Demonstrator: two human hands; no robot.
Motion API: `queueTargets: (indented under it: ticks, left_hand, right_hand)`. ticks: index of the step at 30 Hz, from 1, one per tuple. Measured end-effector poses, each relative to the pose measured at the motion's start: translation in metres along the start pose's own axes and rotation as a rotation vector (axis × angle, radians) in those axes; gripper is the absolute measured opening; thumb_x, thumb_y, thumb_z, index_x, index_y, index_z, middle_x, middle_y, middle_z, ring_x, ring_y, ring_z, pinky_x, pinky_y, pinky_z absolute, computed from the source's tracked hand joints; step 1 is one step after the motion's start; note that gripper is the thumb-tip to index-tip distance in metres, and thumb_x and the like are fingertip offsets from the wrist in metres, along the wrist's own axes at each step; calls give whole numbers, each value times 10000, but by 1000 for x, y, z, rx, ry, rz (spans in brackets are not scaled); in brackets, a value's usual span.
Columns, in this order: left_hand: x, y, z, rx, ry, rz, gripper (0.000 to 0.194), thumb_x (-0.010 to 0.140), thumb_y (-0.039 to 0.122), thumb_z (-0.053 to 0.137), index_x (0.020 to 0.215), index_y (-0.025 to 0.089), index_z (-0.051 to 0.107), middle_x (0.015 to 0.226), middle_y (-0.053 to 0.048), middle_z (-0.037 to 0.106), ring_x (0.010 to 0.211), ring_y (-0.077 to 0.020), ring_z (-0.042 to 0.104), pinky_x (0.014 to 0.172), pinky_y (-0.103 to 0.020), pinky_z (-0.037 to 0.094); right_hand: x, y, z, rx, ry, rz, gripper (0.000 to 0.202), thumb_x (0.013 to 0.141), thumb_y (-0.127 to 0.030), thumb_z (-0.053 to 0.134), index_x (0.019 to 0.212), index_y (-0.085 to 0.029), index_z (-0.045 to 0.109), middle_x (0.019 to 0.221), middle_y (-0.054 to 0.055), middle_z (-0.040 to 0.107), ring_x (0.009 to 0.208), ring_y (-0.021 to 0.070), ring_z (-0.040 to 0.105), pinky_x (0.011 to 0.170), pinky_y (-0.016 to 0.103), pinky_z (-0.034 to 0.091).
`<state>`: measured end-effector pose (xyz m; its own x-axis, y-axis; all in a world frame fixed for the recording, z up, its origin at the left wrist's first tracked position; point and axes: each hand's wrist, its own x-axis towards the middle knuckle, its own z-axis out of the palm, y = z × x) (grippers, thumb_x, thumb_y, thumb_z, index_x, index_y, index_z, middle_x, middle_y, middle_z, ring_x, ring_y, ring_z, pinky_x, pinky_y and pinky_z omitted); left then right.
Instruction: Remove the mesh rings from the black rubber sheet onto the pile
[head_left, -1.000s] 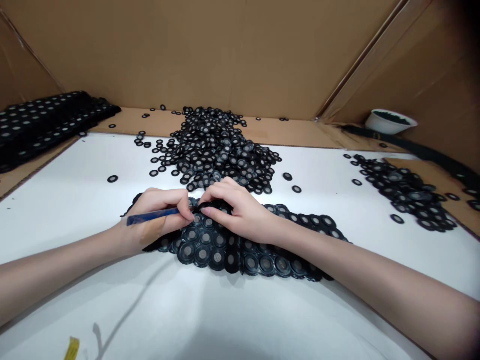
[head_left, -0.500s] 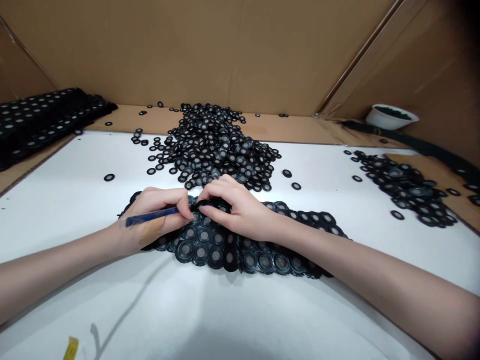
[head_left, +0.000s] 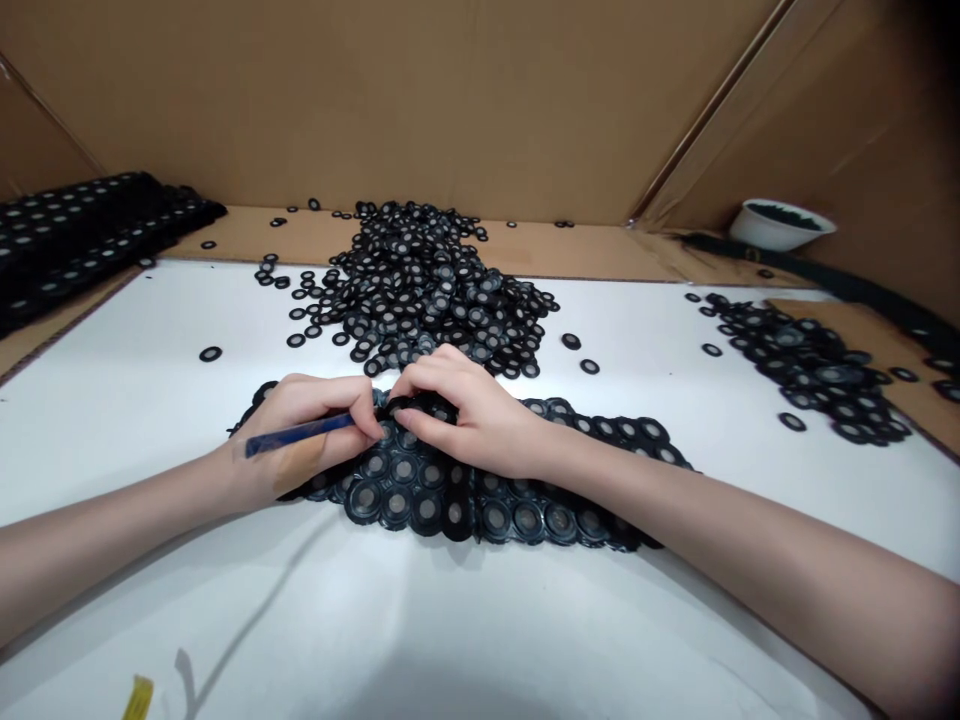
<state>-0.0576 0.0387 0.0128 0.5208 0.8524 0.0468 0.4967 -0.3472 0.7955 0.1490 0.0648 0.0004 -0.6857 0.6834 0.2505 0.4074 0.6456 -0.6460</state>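
A slim tool with a blue handle (head_left: 296, 435) lies in the closed fingers of my left hand (head_left: 307, 425), its dark tip pointing right toward the other hand. Just beside it, my right hand (head_left: 472, 415) pinches a black ring-shaped disc (head_left: 397, 404) between thumb and forefinger. Both hands rest over a mat of joined black discs with grey centres (head_left: 427, 508), which lies flat across the white table. The tool's tip and part of the disc blend into the dark mat, so their exact contact cannot be made out.
Behind the hands is a heap of loose black discs (head_left: 420, 290). More discs (head_left: 814, 375) lie at the right, near a white bowl (head_left: 776, 232) and a dark strap (head_left: 832, 285). Folded disc sheets (head_left: 82, 240) sit at the left. Cardboard walls (head_left: 420, 100) enclose the table (head_left: 300, 620).
The whole view has shifted very slightly. Both hands keep the same grips over the mat, with no clear movement of the tool or disc.
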Motion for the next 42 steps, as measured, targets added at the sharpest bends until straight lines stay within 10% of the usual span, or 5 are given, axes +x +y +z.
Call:
queueTargets:
  ticks: [42]
  left_hand:
    - [0, 3, 3, 108, 0, -12, 200, 858, 231, 464, 687, 166, 543, 580, 55, 451, 519, -66, 348, 500, -205, 262]
  right_hand:
    - [1, 4, 0, -10, -23, -19, 83, 848, -206, 507, 882, -171, 574, 863, 30, 603, 894, 203, 435, 812, 329, 343]
